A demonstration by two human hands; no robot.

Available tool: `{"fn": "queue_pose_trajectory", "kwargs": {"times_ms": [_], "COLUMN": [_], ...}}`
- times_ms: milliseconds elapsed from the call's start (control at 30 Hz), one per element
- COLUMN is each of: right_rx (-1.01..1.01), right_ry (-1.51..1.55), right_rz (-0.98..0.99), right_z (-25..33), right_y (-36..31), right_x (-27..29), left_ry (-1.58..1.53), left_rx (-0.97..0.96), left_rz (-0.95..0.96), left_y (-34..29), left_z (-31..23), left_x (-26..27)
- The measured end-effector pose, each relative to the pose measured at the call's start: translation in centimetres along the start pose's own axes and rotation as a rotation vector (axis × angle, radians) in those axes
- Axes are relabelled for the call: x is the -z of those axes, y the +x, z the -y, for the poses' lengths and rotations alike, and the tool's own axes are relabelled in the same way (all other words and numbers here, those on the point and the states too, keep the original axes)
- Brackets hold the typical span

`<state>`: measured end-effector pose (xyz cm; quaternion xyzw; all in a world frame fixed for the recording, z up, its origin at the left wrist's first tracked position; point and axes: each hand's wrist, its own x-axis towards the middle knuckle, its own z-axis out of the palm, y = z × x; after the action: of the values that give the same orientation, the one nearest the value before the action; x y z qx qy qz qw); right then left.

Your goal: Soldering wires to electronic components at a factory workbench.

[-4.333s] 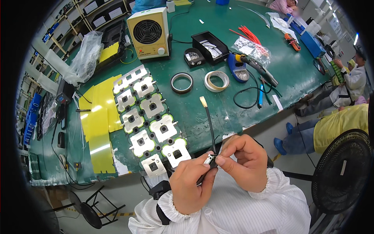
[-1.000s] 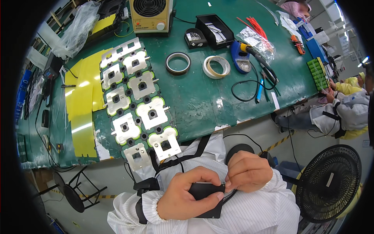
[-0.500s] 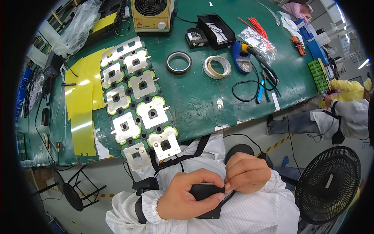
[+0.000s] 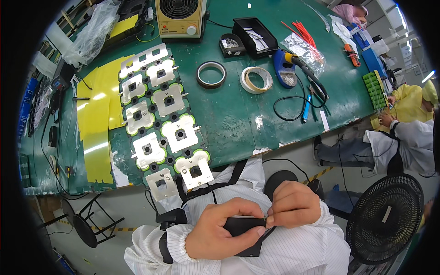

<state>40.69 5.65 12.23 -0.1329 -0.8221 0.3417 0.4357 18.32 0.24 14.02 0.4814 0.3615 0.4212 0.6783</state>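
Note:
In front of my body, my left hand (image 4: 219, 234) is wrapped round a flat black box (image 4: 242, 223), thumb across its face and fingers along its upper edge. My right hand (image 4: 294, 205) has its thumb and fingertips pinched together at the box's right end, close to the left thumb. Whatever is between those fingertips is too small or hidden to make out. Beyond my hands, a battery pack (image 4: 181, 134) of cells in black holders with silvery connector plates lies on the green table (image 4: 233, 133), its near end reaching the edge.
Yellow sheets (image 4: 96, 123) lie left of the pack. Farther back are an ionizing fan (image 4: 181, 18), tape rolls (image 4: 211, 74), a black bin (image 4: 254, 36) and a soldering iron in its blue stand (image 4: 286, 68). A black fan (image 4: 385, 217) stands at right, near co-workers (image 4: 403, 133).
My right hand has shifted slightly to the right, its fingertips still pinched by the box's end. The left hand keeps its hold on the box. At right, a co-worker in yellow has moved.

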Motion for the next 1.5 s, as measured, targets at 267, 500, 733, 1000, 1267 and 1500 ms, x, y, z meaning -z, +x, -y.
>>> {"fn": "queue_pose_trajectory", "kwargs": {"times_ms": [267,500,733,1000,1267,1500], "right_rx": [-0.433,-0.65,-0.902,-0.839,-1.0,-1.005], "right_ry": [0.194,0.353,0.735,0.829,0.851,0.864], "right_rz": [0.078,0.185,0.259,0.223,0.289,0.287], "right_z": [0.7,0.6,-0.9,-1.6,-1.0,-1.1], "right_y": [1.3,2.0,2.3,1.9,2.9,2.6], "right_x": [1.0,2.0,2.0,1.6,2.2,2.1], "left_ry": [0.253,0.149,0.252,0.431,0.536,0.415], "left_rx": [-0.112,-0.021,-0.172,-0.29,-0.188,-0.047], "left_rz": [-0.139,-0.123,-0.028,-0.127,-0.061,-0.042], "left_y": [0.0,-0.1,0.4,0.4,0.8,1.3], "left_z": [0.9,0.7,1.1,0.6,-1.5,-1.7], "left_x": [-0.3,0.0,0.9,1.2,1.5,1.4]}}
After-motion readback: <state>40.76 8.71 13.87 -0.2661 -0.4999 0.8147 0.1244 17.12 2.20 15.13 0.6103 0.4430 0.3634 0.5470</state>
